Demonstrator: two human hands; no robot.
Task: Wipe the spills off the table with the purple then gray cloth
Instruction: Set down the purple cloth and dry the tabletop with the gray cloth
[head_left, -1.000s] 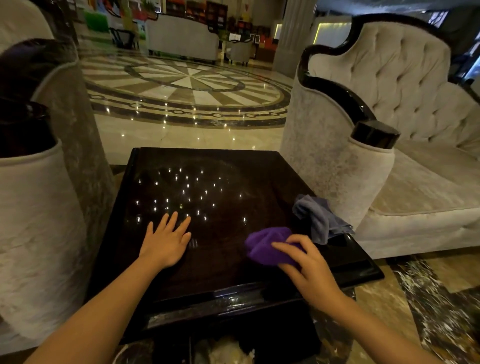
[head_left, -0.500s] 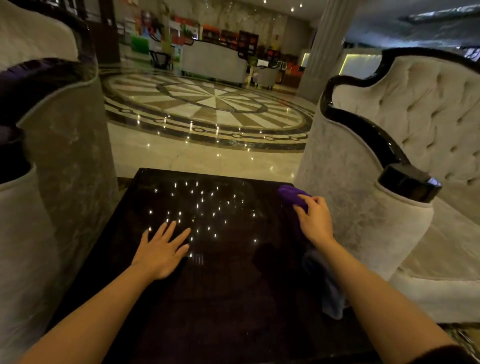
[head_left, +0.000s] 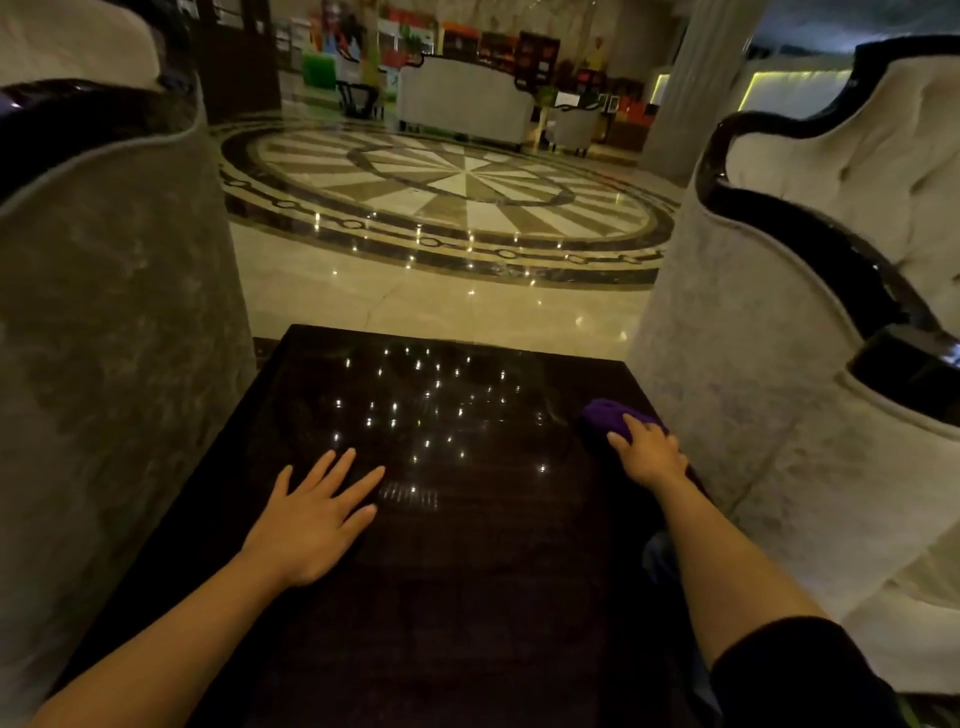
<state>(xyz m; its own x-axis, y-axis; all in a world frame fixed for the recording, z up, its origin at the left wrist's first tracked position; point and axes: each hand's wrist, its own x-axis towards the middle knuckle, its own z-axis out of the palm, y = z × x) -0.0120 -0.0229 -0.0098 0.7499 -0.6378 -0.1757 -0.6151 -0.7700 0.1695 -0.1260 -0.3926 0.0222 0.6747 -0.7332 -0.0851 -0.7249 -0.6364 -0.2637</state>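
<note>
Dark glossy table (head_left: 467, 597) carries a flat, open left hand (head_left: 317, 519) bracing the reach while the right hand (head_left: 649, 454) presses, fingers closed over, the purple cloth (head_left: 605, 418) along the far right edge

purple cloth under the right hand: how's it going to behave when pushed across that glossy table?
The purple cloth looks bunched into a soft wad under the right hand, so it is probably floppy and will deform rather than hold shape. The dark table mirrors the ceiling lights, which suggests a slick surface: it should slide easily. Likely light; it may unfold or trail when lifted.
</note>
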